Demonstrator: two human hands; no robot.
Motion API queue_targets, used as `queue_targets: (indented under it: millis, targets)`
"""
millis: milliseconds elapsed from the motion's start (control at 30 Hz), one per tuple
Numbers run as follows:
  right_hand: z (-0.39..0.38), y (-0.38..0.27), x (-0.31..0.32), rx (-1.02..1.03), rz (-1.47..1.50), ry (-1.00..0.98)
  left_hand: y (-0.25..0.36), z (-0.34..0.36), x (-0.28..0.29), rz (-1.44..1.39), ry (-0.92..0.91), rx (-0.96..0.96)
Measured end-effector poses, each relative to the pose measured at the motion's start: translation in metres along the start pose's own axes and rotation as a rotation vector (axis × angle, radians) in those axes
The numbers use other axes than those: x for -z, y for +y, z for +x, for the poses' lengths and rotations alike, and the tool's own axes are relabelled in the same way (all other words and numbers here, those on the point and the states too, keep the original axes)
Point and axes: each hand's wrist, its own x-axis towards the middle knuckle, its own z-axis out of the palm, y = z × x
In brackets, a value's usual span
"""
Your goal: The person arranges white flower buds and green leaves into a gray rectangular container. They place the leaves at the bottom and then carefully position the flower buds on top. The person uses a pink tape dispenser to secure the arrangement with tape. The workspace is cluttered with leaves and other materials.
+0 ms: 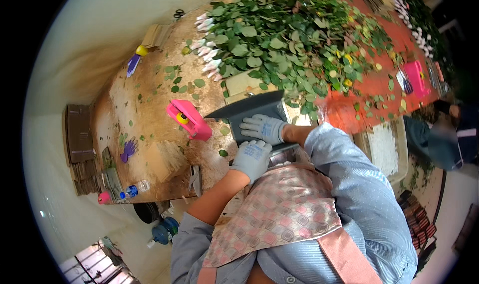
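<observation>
A dark grey folded sheet or tray (259, 107) with a raised far flap lies at the table's near edge, right in front of me. My right hand (263, 128), in a light grey work glove, rests flat on it with the fingers stretched to the left. Just below, my left hand (252, 158) in a matching glove lies over the sheet's near edge, close to the right palm. Its fingers look laid down and slightly bent, their tips partly hard to make out. No separate object shows in either hand.
Leafy stems with wrapped pale heads (279, 44) are heaped across the far table. Left of the sheet stands a pink container (189, 119) with a yellow cap. Purple gloves (128, 149), a cardboard piece (167, 159) and a water bottle (134, 189) lie left. A person (444, 134) is at right.
</observation>
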Motion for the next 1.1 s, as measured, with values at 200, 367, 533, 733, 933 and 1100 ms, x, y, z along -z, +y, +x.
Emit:
queue_targets:
  millis: [200,367,533,733,933,1100]
  targets:
    - [0.001,0.002,-0.008,0.046,0.31,0.158,-0.015,0.013,0.05,-0.439,-0.031,-0.114]
    - [0.007,-0.005,0.044,-0.126,0.48,-0.075,-0.017,0.059,0.067,0.162,0.641,-0.132]
    - [0.002,-0.002,0.023,-0.067,0.247,-0.068,-0.062,0.107,0.022,0.166,0.432,0.061]
    - [0.008,-0.003,0.051,-0.105,0.331,-0.219,-0.063,0.109,0.017,0.166,0.4,0.057]
    - [0.006,-0.007,0.033,-0.213,0.38,-0.288,-0.029,0.137,0.028,0.077,0.425,-0.086]
    - [-0.001,-0.003,0.009,-0.156,0.341,-0.127,-0.02,0.159,0.028,0.118,0.239,-0.071]
